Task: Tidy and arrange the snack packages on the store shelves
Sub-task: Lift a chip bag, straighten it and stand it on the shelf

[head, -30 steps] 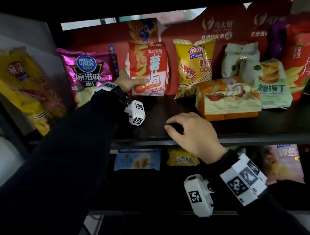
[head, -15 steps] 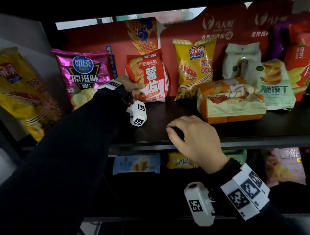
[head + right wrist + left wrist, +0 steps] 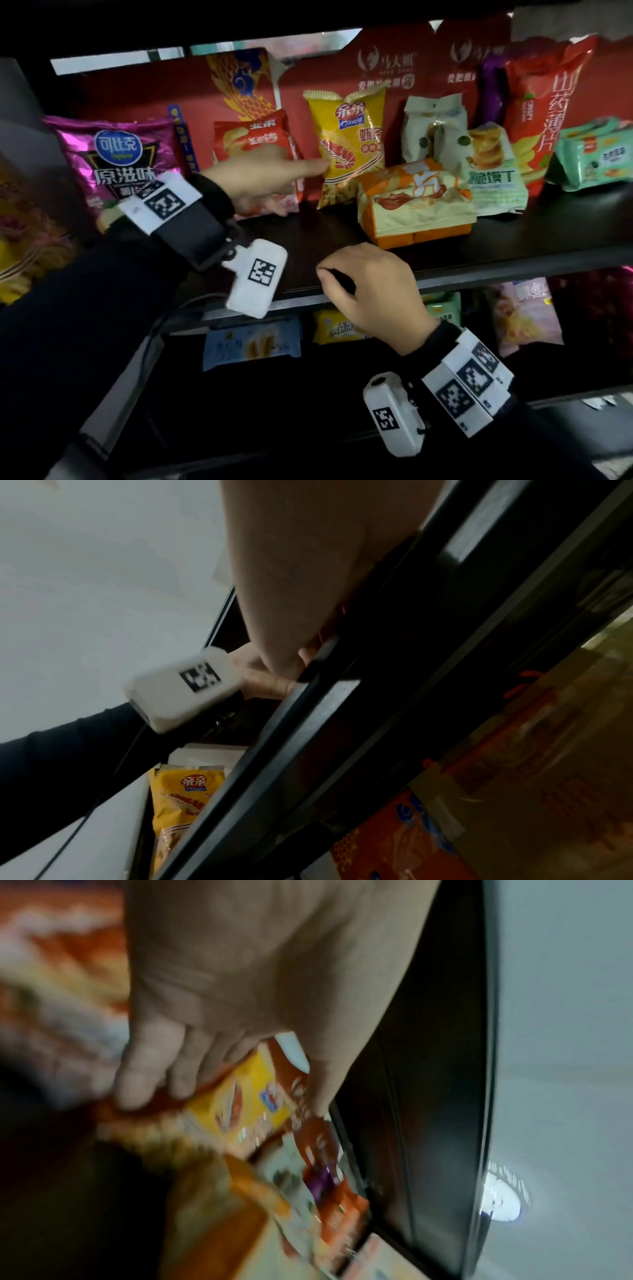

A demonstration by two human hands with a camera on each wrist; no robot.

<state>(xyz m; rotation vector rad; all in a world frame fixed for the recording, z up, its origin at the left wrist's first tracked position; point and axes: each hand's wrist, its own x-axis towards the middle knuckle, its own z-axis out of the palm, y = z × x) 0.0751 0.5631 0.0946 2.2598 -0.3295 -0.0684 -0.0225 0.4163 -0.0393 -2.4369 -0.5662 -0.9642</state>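
1. The left hand (image 3: 263, 178) reaches in over the shelf (image 3: 308, 236) with its fingers stretched out nearly straight in front of the red chip bag (image 3: 257, 144); the index fingertip is at the lower left edge of the yellow shrimp-cracker bag (image 3: 349, 137). The wrist view is blurred, and it does not show whether the hand grips either bag.
2. The right hand (image 3: 370, 291) rests on the front edge of the shelf, fingers curled loosely downward, holding no package.
3. The red chip bag stands upright near the back edge, mostly hidden by the left hand; its writing is too blurred to read.
4. The yellow shrimp-cracker bag, just beside it to the right, stands upright and reads "亲亲 Qinqin" with a shrimp picture.
5. Right of the right hand, an orange-and-cream pack (image 3: 414, 202) lies flat near the front edge.
6. At the left end of the shelf, a purple bag (image 3: 120, 161) stands, marked "可比克" and "原滋味".
7. Toward the right end stand a pale green pack (image 3: 493, 171) and a tall red bag (image 3: 541, 102) reading "山药薄片".
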